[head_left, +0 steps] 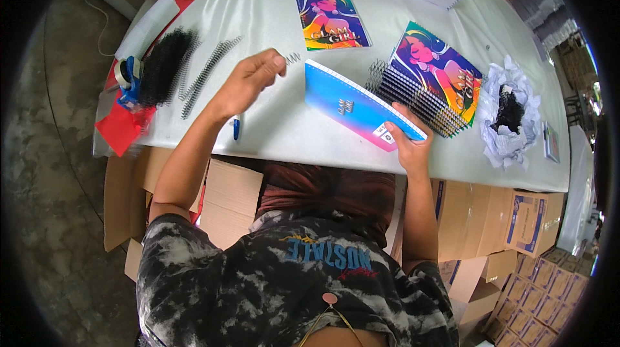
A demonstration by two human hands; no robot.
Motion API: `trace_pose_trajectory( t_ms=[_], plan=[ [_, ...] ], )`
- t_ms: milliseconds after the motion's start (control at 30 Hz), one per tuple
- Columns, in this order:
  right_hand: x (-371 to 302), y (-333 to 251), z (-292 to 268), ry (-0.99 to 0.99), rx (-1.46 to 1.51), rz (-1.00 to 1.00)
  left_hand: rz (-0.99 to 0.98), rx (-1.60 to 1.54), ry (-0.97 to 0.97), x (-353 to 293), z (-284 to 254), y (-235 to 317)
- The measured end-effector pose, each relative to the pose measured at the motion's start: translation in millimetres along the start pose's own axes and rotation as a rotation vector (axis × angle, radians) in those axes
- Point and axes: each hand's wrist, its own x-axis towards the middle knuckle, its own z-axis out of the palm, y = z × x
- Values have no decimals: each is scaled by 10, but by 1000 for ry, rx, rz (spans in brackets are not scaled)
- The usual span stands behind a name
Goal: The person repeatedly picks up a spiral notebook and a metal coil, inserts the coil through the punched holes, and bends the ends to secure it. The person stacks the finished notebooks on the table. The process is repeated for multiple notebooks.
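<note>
My left hand is closed in a pinch over the middle of the table, with a short end of a black spiral binding coil sticking out past the fingertips. To its right, my right hand grips the lower right end of a blue and pink notebook, thumb on the cover. A row of punched holes runs along the notebook's upper edge, tilted down to the right. The coil's tip is near the notebook's left corner, apart from it. Behind my right hand lies a stack of coil-bound notebooks with colourful covers.
Another colourful notebook lies farther back. Black coils pile up at left, beside a blue tape dispenser and red material. A blue pen lies near the front edge. Crumpled wrapping holds black coils at right.
</note>
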Motion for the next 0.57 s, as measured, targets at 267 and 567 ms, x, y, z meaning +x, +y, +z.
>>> trace_pose_trajectory(
  t_ms=[267, 567],
  plan=[
    [-3, -21, -14, -57, -15, 17, -29, -7, -113, 79, 69, -64],
    [31, -1, -51, -159, 44, -98, -134, -169, -18, 170, 141, 93]
  ],
)
